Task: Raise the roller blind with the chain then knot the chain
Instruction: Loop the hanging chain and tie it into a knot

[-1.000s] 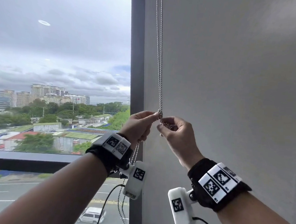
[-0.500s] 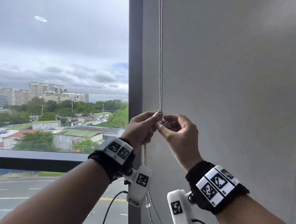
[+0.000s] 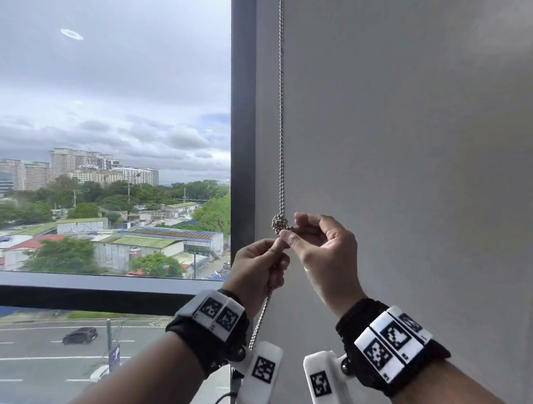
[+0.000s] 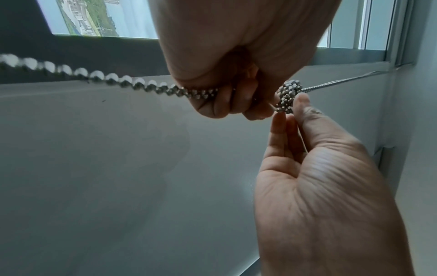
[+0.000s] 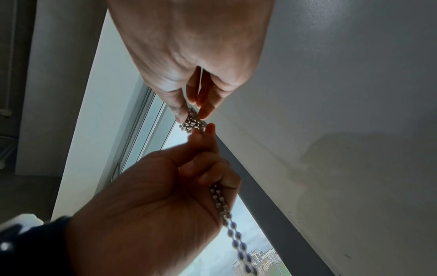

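A silver bead chain (image 3: 279, 109) hangs doubled along the dark window frame. It is tied into a compact knot (image 3: 280, 224). My right hand (image 3: 288, 232) pinches the knot (image 5: 191, 121) between thumb and fingertips. Just below it, my left hand (image 3: 273, 251) is curled in a fist round both strands, which trail down past the wrist as the chain (image 4: 141, 86). In the left wrist view the knot (image 4: 289, 97) sits right beside my left fist, with the right fingertips (image 4: 301, 100) against it. No blind fabric covers the glass in the head view.
A dark vertical window frame (image 3: 239, 137) stands left of the chain and a plain grey wall (image 3: 416, 179) to its right. A dark sill rail (image 3: 82, 290) crosses below the glass, with a city and road outside.
My left hand has slid down from the knot and now grips the strands below it. The loose tangle has drawn into a tight ball. The right hand stays on the knot.
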Action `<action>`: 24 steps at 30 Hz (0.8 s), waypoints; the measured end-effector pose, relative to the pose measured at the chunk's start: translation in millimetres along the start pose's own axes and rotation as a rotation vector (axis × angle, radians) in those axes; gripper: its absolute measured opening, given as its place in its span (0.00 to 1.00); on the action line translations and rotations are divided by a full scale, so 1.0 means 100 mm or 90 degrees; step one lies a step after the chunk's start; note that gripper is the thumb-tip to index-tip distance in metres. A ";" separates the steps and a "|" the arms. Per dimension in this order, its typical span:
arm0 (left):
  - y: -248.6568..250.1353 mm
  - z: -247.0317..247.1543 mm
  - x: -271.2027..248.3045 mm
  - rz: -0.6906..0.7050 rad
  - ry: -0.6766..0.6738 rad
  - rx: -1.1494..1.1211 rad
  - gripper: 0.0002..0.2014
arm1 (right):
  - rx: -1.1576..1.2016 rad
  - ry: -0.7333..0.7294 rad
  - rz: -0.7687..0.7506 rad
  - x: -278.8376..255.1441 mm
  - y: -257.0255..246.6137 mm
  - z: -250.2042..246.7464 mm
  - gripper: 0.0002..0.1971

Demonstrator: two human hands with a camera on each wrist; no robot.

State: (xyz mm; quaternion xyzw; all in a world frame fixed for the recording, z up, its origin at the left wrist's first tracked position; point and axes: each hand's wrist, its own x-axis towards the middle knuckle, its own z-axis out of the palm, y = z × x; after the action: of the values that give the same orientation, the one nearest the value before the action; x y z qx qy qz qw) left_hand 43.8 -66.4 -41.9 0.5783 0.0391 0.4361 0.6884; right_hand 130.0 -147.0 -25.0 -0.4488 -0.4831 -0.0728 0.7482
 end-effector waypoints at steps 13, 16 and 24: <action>-0.37 -0.23 -0.08 0.037 0.029 0.118 0.07 | -0.044 -0.160 0.238 -0.08 0.21 0.04 0.07; -0.49 -0.27 -0.06 0.027 0.040 0.136 0.08 | -0.079 -0.150 0.238 -0.08 0.33 0.08 0.07; -0.94 -0.50 -0.03 0.017 0.135 0.174 0.07 | -0.223 -0.176 0.155 -0.14 0.73 0.17 0.09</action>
State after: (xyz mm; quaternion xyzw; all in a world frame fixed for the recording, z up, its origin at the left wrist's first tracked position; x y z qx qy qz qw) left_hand 66.4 -25.8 -137.9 0.6177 0.1624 0.4943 0.5896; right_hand 151.1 -95.7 -77.9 -0.6322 -0.5030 -0.0027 0.5894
